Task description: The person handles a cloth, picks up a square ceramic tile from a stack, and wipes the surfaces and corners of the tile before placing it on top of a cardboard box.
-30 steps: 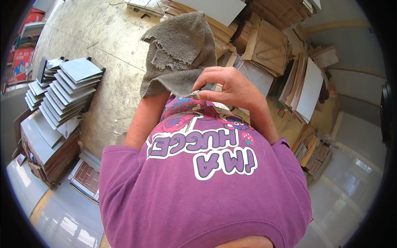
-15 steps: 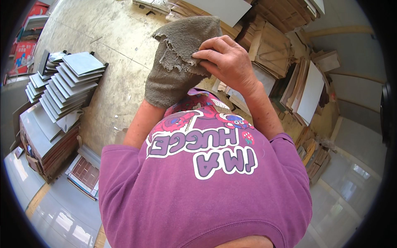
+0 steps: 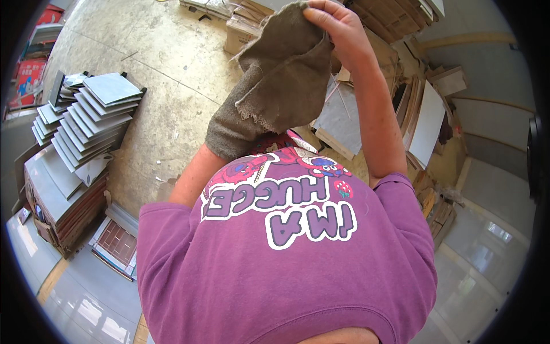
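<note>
You have open floor ahead and to your left, edged on the left by fanned stacks of grey tiles. On your right, leaning boards and a flat grey slab narrow the room. The brown cloth lies out ahead of your chest, around your left wrist. Your right hand pinches its upper edge; your left hand is hidden underneath, so its grip cannot be told.

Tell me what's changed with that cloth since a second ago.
The right hand moved up and away from the body and now pinches the far edge of the cloth. The left hand stays hidden under it; the tile stack stayed put.
</note>
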Demonstrator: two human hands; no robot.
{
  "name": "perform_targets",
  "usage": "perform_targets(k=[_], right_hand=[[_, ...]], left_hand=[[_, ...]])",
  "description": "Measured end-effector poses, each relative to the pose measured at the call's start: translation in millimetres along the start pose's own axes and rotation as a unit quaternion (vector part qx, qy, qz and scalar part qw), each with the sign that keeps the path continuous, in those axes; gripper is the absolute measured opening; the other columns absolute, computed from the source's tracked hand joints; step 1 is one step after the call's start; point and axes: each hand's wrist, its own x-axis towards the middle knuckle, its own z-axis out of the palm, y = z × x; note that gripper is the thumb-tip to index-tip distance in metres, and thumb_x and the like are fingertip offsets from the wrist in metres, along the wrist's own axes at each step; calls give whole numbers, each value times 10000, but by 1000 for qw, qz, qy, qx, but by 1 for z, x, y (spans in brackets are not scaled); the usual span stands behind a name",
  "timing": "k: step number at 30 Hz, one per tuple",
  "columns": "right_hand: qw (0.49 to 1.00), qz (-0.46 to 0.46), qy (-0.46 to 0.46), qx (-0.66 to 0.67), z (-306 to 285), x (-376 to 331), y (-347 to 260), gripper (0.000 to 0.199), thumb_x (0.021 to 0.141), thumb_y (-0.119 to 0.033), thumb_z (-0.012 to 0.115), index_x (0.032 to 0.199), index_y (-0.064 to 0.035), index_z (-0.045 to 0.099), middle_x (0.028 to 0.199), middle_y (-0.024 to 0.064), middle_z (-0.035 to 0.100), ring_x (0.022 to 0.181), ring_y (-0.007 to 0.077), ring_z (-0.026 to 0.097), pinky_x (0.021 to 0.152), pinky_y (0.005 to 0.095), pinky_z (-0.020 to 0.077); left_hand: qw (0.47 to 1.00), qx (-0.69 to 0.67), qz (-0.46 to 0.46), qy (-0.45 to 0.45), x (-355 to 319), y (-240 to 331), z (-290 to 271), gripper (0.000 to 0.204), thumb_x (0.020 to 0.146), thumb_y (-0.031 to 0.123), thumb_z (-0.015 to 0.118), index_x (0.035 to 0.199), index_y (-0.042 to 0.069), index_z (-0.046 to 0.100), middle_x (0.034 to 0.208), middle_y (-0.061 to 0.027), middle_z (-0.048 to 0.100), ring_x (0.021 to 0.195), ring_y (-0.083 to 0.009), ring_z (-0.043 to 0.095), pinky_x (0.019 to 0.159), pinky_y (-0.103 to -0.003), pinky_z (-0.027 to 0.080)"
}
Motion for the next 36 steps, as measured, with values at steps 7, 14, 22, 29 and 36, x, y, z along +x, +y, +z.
perform_targets(k=[7,14,22,29,36], right_hand=[[965,176,108,162,-31,10,48,152,860,-135,673,964,-25,690,904,74,708,814,165,683,770,305,555],[974,134,116,139,-45,26,55,170,854,-127,656,979,-17,687,863,70,697,771,181,661,716,317,536],[978,129,92,136,-47,37,43,140,857,-119,641,947,-27,694,803,54,693,718,168,655,666,306,526],[973,46,117,-194,-48,37,71,308,894,-169,649,1144,2,595,992,46,662,809,92,607,720,240,498],[929,-90,-52,-355,46,-37,35,180,794,-265,714,883,-110,696,861,41,664,786,183,648,708,306,522]], left_hand=[[992,-106,-61,-16,-26,-2,5,551,832,264,687,1316,76,501,1310,-116,531,1238,-245,466,1077,-346,335],[999,1,-14,-36,-31,11,12,539,837,249,684,1314,74,505,1319,-114,527,1243,-238,462,1081,-339,331],[948,286,93,-99,-18,8,13,456,897,232,606,1318,84,511,1351,-101,510,1268,-227,448,1094,-328,319],[855,451,244,-76,-4,14,11,429,890,212,545,1307,117,518,1359,-111,486,1297,-255,411,1107,-387,299],[856,460,237,12,26,38,-2,317,792,236,623,1074,95,598,1076,-134,586,1054,-325,542,903,-448,428]])
